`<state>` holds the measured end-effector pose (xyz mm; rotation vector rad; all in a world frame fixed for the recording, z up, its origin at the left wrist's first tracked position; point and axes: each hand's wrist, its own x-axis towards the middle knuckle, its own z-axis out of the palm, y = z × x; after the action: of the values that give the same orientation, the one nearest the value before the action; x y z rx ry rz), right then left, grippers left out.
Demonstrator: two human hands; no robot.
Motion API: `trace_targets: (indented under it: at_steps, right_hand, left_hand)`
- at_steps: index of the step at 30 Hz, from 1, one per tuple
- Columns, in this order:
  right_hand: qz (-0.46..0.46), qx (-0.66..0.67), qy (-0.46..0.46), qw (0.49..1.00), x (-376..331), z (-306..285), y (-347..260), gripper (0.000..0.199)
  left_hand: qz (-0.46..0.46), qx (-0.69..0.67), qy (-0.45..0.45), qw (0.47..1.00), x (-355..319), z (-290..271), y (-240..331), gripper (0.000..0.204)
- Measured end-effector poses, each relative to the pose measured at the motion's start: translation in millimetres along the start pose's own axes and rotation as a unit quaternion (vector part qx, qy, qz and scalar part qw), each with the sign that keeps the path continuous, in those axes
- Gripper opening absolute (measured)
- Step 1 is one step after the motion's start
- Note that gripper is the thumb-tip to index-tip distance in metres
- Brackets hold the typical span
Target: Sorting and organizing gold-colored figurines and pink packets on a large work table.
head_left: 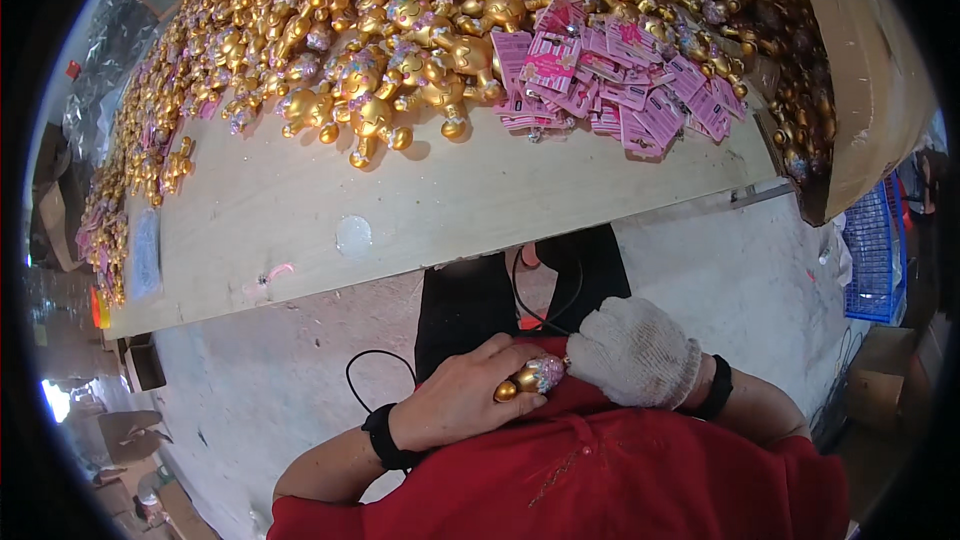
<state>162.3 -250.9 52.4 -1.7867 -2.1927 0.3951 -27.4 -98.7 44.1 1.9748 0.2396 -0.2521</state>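
Close to my lap, my left hand (465, 390) is bare and wrapped round a small gold figurine (541, 374). Pinkish and bluish glitter covers the part that shows, with a round gold knob at its side; my fingers and palm cover the rest. My right hand (635, 352), in a white knitted glove, is closed right beside the glittery end. Its fingertips meet near a tiny fitting there, and what they pinch is too small to make out. On the table ahead lies a heap of similar gold figurines (370, 115).
Pink cards (600, 80) lie in a loose pile at the table's (430, 195) right. A large cardboard box (868, 70) with dark gold pieces stands at the far right, above a blue plastic basket (873, 255). A clear bag (146, 253) rests at the left edge. Thin black cords hang near my legs.
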Motion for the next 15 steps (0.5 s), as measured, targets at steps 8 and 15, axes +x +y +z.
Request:
trace_targets:
  at_steps: [8,15]
  right_hand:
    - [0.004,0.01,0.028,1.0,-4.3,4.8,0.6,0.012]
    - [0.015,0.087,0.024,0.996,-11.0,15.0,4.9,0.019]
  left_hand:
    - [0.01,0.006,-0.008,1.0,4.7,0.2,0.1,0.045]
    - [0.019,0.03,-0.052,0.998,10.5,-1.3,2.9,0.042]
